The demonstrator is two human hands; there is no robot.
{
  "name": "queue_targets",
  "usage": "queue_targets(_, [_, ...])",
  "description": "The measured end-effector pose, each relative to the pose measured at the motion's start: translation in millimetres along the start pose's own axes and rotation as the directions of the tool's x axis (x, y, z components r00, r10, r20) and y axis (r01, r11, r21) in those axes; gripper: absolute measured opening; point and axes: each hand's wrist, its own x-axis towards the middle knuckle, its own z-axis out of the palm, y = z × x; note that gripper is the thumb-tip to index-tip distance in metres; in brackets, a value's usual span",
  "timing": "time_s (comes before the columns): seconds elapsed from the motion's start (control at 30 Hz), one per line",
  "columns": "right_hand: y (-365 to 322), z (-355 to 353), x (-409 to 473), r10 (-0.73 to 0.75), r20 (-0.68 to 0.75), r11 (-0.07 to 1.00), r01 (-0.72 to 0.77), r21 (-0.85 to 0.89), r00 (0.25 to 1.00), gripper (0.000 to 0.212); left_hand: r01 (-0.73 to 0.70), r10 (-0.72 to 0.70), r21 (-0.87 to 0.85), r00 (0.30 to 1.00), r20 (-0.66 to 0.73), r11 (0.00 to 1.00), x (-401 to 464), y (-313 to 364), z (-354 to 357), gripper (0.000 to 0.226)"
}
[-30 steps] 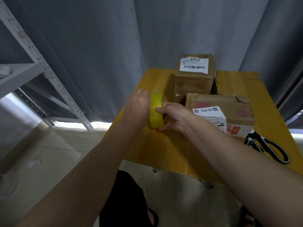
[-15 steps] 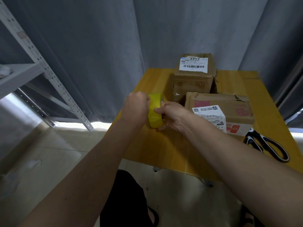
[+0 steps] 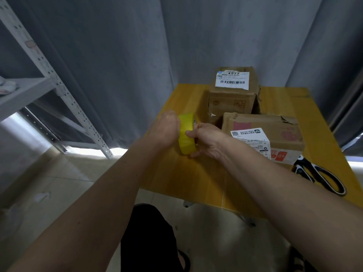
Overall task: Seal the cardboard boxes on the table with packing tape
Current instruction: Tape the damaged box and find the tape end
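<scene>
A yellow roll of packing tape (image 3: 186, 134) is held on edge above the left part of the wooden table (image 3: 196, 177). My left hand (image 3: 166, 129) grips its left side and my right hand (image 3: 207, 141) grips its right side, thumb on the roll's outer face. Just right of my hands lies a low cardboard box (image 3: 275, 132) with a white label on its near corner. Behind it stands a taller cardboard box (image 3: 231, 103) with a barcode label reading 4977 on top.
Black-handled scissors (image 3: 322, 177) lie at the table's right front edge. Grey curtains hang behind the table. A grey metal shelf rack (image 3: 39, 83) stands to the left. My dark-clothed leg and a sandal show below the table edge.
Both hands and the tape roll have stayed almost in place; my left hand has closed a little more around the roll's left side.
</scene>
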Motion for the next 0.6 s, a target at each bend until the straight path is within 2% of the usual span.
queue_targets(0.07, [0.7,1.7,-0.3,-0.005,-0.020,1.000,0.005,-0.016,1.000,0.022,0.031,-0.030,-0.025,0.999,0.012,0.999,-0.3,-2.5,6.5,0.022])
queue_targets(0.17, [0.6,3.9,-0.9,-0.020,-0.044,0.999,0.018,-0.037,0.999,0.006,0.030,-0.028,-0.050,0.999,0.043,0.998,-1.3,-4.3,11.5,0.011])
queue_targets(0.2, [-0.6,4.1,-1.8,-0.026,-0.053,0.999,0.024,-0.026,0.998,0.007,0.012,-0.007,-0.072,0.998,0.063,0.997,-3.2,-3.1,12.4,0.012])
queue_targets(0.23, [-1.5,2.7,-0.8,-0.025,-0.062,1.000,0.025,-0.003,0.998,0.018,-0.018,0.023,-0.084,0.998,0.059,0.996,-6.1,-1.1,13.2,0.014])
queue_targets(0.3, [-2.4,-0.6,1.2,-0.009,-0.064,0.999,0.012,0.041,0.998,0.032,-0.047,0.041,-0.161,0.998,-0.042,0.986,-10.4,-1.0,15.3,0.016])
queue_targets(0.37, [-2.0,-3.5,-0.5,-0.006,-0.046,0.999,0.008,0.041,0.999,0.024,-0.030,-0.014,-0.249,0.984,-0.175,0.968,-9.9,-4.4,12.5,0.018])
queue_targets(0.43, [0.6,-4.5,-0.1,-0.007,-0.034,1.000,0.008,0.012,0.999,0.005,-0.055,0.011,-0.228,0.981,-0.192,0.972,-8.6,-7.5,6.8,0.025])
queue_targets(0.5, [2.1,-2.9,1.4,-0.012,-0.035,1.000,0.012,-0.012,0.999,0.016,-0.100,0.068,-0.176,0.982,-0.177,0.979,-6.3,-9.6,0.7,0.025])
queue_targets(0.6, [1.7,0.3,3.9,-0.031,-0.033,0.999,0.030,-0.044,0.999,0.015,-0.132,0.108,-0.123,0.977,-0.184,0.984,-4.3,-8.3,-6.5,0.018])
